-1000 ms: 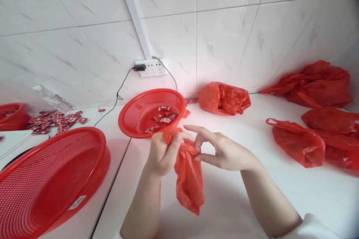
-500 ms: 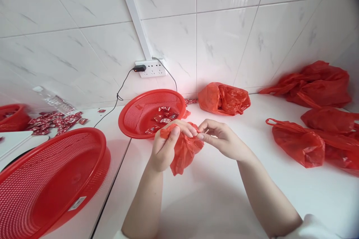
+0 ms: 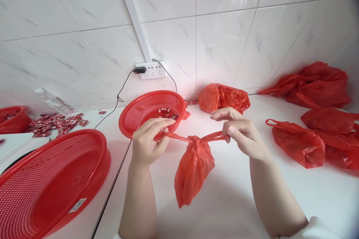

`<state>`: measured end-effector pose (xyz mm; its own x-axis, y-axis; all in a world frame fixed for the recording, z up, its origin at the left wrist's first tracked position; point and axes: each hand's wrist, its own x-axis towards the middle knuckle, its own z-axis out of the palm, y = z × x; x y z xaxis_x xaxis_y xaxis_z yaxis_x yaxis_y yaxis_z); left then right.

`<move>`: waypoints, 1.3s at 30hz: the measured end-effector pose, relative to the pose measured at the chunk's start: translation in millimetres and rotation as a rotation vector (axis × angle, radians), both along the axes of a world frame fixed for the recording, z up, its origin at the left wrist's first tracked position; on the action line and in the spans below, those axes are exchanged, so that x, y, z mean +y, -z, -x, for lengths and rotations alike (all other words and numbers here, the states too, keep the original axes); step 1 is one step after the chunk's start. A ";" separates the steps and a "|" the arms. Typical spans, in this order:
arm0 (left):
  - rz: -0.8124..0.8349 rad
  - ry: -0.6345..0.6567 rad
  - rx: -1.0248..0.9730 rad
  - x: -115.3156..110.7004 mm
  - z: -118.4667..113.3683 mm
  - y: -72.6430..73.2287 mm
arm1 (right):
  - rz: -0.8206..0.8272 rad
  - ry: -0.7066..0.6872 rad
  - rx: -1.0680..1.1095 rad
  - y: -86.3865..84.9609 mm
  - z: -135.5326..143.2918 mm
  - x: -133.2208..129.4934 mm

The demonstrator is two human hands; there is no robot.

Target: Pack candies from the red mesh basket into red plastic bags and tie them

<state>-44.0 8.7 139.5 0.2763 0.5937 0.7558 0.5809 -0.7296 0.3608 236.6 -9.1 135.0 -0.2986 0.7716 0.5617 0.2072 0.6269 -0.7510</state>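
Bag (image 3: pixel 194 173), red and thin, hangs between the two hands over the white table (image 3: pixel 230 194). Half a second ago it is a crumpled bunch with both hands close together at its top; now the hands stand well apart and the bag's two ends are drawn out sideways.

Left hand (image 3: pixel 147 140): thumb and fingers pinch the left strap (image 3: pixel 177 136). Right hand (image 3: pixel 242 132): thumb and curled fingers grip the right strap (image 3: pixel 214 136), forefinger extended clear of it. Both straps look fairly taut, meeting at a gathered neck (image 3: pixel 195 140). Body below is puckered, tilted, its lower tip toward the left. Cannot tell whether that tip touches the table; contents hidden.

Meaning, as I judge it: the gathering gives way to a pull, and the neck looks like a knot being drawn tight. How firm the knot is does not show.

Surroundings hold their places. Round basket (image 3: pixel 125 117) behind the left hand, small packets (image 3: pixel 175 117) inside, partly screened by the fingers. Another red bag (image 3: pixel 209 97) lies by the wall; more red bags (image 3: pixel 298 145) off to the right.
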 end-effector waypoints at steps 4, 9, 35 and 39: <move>-0.048 -0.123 0.076 -0.7 8.8 -7.0 | -0.051 0.012 -0.310 -5.3 -14.8 -2.9; 0.026 -0.117 0.112 -4.2 18.1 -14.7 | 0.023 0.078 -0.454 -8.7 -43.0 -5.4; 0.584 -0.063 0.303 13.3 -6.0 3.5 | 0.289 0.554 -0.632 19.8 -47.7 20.3; 0.595 -0.048 0.277 10.8 -4.3 3.4 | 0.317 0.376 -0.718 37.0 -1.2 31.9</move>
<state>-39.7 19.6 136.0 0.3761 0.9049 0.1995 0.7371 -0.4226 0.5273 237.9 22.8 98.0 -0.1920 0.9783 0.0774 0.8489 0.2051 -0.4871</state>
